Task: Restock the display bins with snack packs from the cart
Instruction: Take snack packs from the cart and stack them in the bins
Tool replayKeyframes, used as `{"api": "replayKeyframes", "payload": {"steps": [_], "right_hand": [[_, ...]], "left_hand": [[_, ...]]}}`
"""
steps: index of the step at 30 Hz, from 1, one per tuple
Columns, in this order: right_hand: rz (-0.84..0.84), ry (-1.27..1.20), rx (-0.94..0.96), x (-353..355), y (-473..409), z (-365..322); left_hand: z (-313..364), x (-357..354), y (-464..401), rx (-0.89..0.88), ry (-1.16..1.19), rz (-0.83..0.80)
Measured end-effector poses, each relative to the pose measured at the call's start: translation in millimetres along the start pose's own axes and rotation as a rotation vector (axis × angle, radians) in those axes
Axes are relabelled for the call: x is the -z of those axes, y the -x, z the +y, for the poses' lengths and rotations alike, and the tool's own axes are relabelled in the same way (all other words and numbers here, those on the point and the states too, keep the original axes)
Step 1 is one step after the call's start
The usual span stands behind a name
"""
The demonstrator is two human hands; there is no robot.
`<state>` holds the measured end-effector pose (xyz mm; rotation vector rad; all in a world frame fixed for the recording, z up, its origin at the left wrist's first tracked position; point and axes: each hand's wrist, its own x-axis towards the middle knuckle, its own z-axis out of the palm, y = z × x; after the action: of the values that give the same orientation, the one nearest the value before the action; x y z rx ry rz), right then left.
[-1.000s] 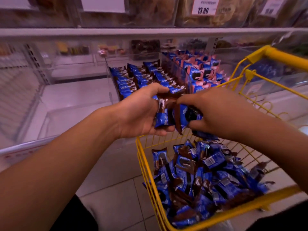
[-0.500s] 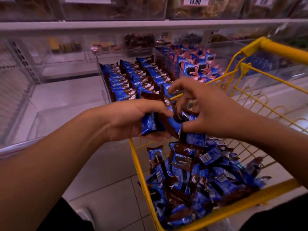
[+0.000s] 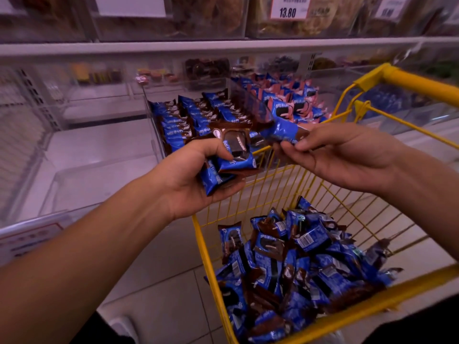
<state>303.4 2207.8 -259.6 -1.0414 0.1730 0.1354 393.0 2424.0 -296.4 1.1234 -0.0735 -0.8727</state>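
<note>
Blue snack packs sit gripped in left hand; right hand pinches another pack.

Lighting is dim with a purple-magenta cast throughout. Soft glare sits on the clear bins and the white shelf rail above them. My forearms darken toward the lower corners. Wide-angle distortion bows the shelf rail and stretches the edges. The upper shelf and price label read soft; motion blur smears the pack at my right hand.
</note>
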Motion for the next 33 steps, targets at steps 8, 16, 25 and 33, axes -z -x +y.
{"api": "replayKeyframes", "payload": {"steps": [8, 16, 25, 33], "right_hand": [[-0.042, 0.36, -0.147, 7.6, -7.6, 4.9], [-0.079, 0.347, 0.009, 6.7, -7.6, 9.0], [-0.15, 0.435, 0.065, -3.0, -10.2, 23.6], [-0.275, 0.758, 0.292, 8.1, -2.3, 9.0]], "left_hand": [[2.4, -0.3, 7.0, 0.022, 0.041, -0.067], [7.7, 0.8, 9.3, 0.065, -0.01, -0.102], [4.4, -0.2, 7.3, 0.059, -0.06, -0.197], [5.6, 1.6, 11.9, 0.187, -0.232, -0.323]]}}
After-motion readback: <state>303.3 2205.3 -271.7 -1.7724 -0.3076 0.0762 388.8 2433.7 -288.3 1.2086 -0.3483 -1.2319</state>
